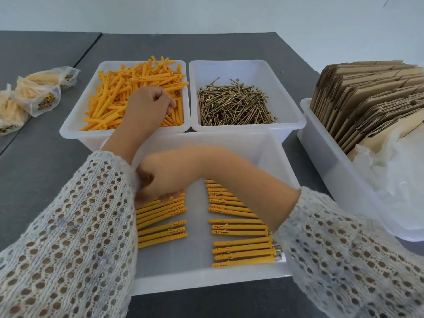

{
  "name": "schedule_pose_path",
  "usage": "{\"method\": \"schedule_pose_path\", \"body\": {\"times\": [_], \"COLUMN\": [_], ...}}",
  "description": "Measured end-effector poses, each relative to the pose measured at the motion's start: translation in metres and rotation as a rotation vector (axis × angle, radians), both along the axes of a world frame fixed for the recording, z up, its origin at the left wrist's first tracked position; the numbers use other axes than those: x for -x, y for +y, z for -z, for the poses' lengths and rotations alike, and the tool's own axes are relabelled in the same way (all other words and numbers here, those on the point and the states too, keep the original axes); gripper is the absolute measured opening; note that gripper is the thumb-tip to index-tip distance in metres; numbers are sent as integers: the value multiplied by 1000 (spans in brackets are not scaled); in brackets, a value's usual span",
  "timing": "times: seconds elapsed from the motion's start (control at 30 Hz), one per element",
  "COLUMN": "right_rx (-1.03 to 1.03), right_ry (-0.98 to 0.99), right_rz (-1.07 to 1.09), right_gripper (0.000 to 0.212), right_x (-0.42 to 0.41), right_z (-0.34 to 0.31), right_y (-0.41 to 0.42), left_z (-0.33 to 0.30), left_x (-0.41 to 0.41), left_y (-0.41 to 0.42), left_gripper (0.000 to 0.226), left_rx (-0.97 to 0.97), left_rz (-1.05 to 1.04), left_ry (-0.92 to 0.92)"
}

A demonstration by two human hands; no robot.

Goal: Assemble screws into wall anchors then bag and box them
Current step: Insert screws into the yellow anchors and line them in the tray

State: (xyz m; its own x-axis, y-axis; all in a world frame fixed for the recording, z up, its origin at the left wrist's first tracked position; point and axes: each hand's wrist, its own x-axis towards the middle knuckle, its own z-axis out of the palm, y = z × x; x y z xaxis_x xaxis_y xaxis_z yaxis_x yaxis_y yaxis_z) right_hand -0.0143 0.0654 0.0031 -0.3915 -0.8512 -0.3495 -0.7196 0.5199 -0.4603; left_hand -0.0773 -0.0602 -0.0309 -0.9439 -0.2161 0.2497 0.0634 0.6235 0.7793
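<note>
My left hand [150, 101] reaches into the far-left white bin [68, 127] of loose orange wall anchors [110, 99]. Its fingers curl down into the pile around an anchor. My right hand [165, 177], blurred, crosses to the left over the near white bin [206, 283]. Its fingertips pinch the top assembled anchor of the left row [160, 216]. A second row of assembled anchors [238, 226] lies to the right, partly under my right forearm. A bin of brass screws [234, 104] stands at the far right.
Filled clear bags [39, 92] of anchors lie on the grey table at the left. On the right, a white tub [321, 145] holds flat cardboard boxes [367, 95] and clear plastic bags [394, 171].
</note>
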Motion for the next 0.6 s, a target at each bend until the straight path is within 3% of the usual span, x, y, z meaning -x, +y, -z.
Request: {"method": "schedule_pose_path", "body": {"times": [0.1, 0.2, 0.27, 0.37, 0.47, 0.6], "right_rx": [257, 610, 726, 672, 389, 118], "right_ry": [-69, 95, 274, 583, 745, 393], "right_rz": [108, 314, 430, 582, 763, 1020], "right_gripper": [31, 23, 17, 11, 19, 28], "right_x": [7, 14, 19, 40, 73, 93], "right_z": [-5, -6, 2, 10, 19, 29], "right_y": [9, 14, 12, 20, 44, 75], "left_z": [0, 1, 6, 10, 10, 7], "left_x": [2, 5, 8, 4, 3, 5], "left_y": [-2, -6, -8, -3, 3, 7], "left_gripper": [29, 21, 13, 13, 27, 37], "left_rx": [49, 155, 300, 379, 513, 642], "left_rz": [8, 43, 31, -79, -152, -103], "left_ry": [6, -11, -10, 59, 15, -212]}}
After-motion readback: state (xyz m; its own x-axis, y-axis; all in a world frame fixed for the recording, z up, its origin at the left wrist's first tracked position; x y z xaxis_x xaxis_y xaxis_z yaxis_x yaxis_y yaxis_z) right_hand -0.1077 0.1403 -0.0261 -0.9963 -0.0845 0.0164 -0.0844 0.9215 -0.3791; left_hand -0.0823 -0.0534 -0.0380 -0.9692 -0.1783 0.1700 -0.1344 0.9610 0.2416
